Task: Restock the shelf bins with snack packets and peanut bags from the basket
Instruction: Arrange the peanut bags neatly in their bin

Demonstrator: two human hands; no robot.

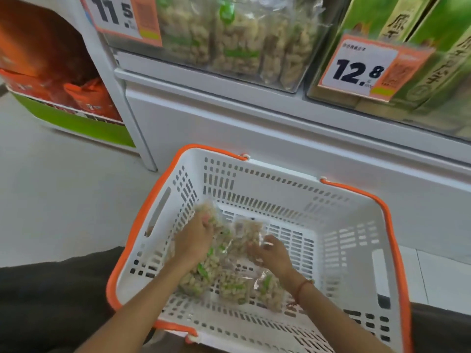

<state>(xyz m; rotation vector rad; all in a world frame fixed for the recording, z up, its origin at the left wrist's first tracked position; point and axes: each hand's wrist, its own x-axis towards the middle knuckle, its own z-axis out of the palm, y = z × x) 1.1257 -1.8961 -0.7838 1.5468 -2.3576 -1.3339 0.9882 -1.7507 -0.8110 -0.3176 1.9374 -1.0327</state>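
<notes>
Both hands in basket (339, 220): left hand (195, 240) grips peanut bags (229, 276), right hand (271, 253) curls over one, hold unclear; slippery, light, crinkly—grab top seams.

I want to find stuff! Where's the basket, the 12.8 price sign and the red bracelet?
basket (254, 166): head view, bare far white rim.
12.8 price sign (356, 71): head view, middle of the black numbers.
red bracelet (302, 286): head view, cord on the right wrist.

Pale floor (51, 200) fills the left of the frame, with a white, orange-rimmed basket (356, 250) resting on it at lower centre. Across the top runs a white shelf (229, 82) carrying clear bins: peanut bags (229, 39) upper centre, green boxes (433, 59) upper right.
</notes>
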